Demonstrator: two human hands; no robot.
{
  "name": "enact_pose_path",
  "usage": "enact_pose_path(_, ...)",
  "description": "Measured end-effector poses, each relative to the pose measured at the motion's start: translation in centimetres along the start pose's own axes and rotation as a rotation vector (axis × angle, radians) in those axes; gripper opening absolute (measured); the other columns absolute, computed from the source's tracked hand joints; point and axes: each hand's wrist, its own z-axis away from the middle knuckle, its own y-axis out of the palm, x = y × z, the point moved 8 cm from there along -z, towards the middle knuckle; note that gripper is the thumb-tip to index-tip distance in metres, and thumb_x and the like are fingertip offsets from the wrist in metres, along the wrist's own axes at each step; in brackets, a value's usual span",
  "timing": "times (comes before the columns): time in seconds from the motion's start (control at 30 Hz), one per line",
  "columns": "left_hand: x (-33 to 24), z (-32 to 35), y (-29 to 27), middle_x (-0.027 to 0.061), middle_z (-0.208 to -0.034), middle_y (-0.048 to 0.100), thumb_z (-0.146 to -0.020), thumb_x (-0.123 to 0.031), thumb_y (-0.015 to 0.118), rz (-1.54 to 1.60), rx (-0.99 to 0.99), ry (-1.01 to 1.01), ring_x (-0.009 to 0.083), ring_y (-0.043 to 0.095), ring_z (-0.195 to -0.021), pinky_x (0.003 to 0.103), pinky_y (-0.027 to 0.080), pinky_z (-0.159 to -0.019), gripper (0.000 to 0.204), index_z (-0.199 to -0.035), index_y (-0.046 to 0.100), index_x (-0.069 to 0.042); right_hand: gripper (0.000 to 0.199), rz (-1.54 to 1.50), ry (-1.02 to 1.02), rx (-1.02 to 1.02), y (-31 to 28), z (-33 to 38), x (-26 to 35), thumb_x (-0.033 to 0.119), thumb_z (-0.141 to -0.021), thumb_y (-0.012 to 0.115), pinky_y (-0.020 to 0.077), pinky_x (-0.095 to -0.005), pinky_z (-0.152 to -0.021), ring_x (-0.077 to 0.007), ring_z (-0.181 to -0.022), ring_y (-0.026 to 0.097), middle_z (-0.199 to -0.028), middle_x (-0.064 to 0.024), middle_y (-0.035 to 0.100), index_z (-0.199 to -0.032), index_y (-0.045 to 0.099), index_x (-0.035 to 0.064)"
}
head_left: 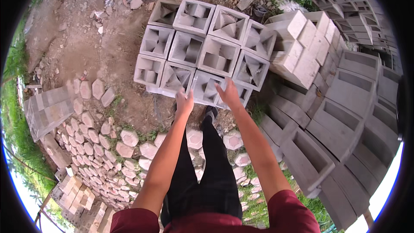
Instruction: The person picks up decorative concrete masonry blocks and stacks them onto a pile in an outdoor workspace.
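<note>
Seen from above, a person's bare left hand (184, 102) and right hand (227, 93) reach forward with fingers spread apart, gripping nothing. Both hover over the near edge of a stack of grey hollow concrete ventilation blocks (202, 47); whether they touch it cannot be told. To the right of the stack lie solid grey concrete bricks (302, 47), and beyond them rows of long grey hollow concrete blocks (345, 116). To the stack's lower left lie pale hexagonal paving stones (108, 146) on bare earth
</note>
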Motion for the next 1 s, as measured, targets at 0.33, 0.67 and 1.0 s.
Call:
enact_pose_path(0.33,5.1,-16.7,12.7,0.0333,-0.128,0.037,-0.086,-0.053,0.05,0.267,-0.06,0.006,0.0415,0.044,-0.113,0.042,0.036,-0.096,0.077,-0.125,0.038,0.013,0.057,0.369,-0.117,0.135,12.8,-15.3,-9.3,0.039,-0.082,0.058,0.0404,-0.0517,-0.088,-0.0383,-0.1,0.056,-0.107,-0.0238,0.058,-0.117,0.045,-0.0035)
enact_pose_path(0.67,7.1,-16.7,10.7,0.0284,-0.131,0.036,-0.084,-0.062,0.047,0.175,-0.046,-0.024,0.0382,0.037,-0.122,0.042,0.032,-0.101,0.086,-0.127,0.037,0.012,0.067,0.422,0.054,0.491,14.5,-17.3,-11.1,0.046,-0.075,0.067,0.03,-0.0502,-0.097,-0.0325,-0.112,0.052,-0.113,-0.0148,0.06,-0.118,0.043,0.0007)
enact_pose_path(1.0,5.5,-14.5,8.3,0.0167,-0.138,0.04,-0.085,-0.071,0.032,0.546,0.458,-0.307,0.0271,0.035,-0.13,0.039,0.024,-0.107,0.09,-0.135,0.036,0.003,0.058,0.388,0.078,0.549,8.5,-9.0,-1.9,0.041,-0.071,0.071,0.0354,-0.0503,-0.09,-0.0345,-0.1,0.055,-0.098,-0.0145,0.059,-0.106,0.048,0.0014)
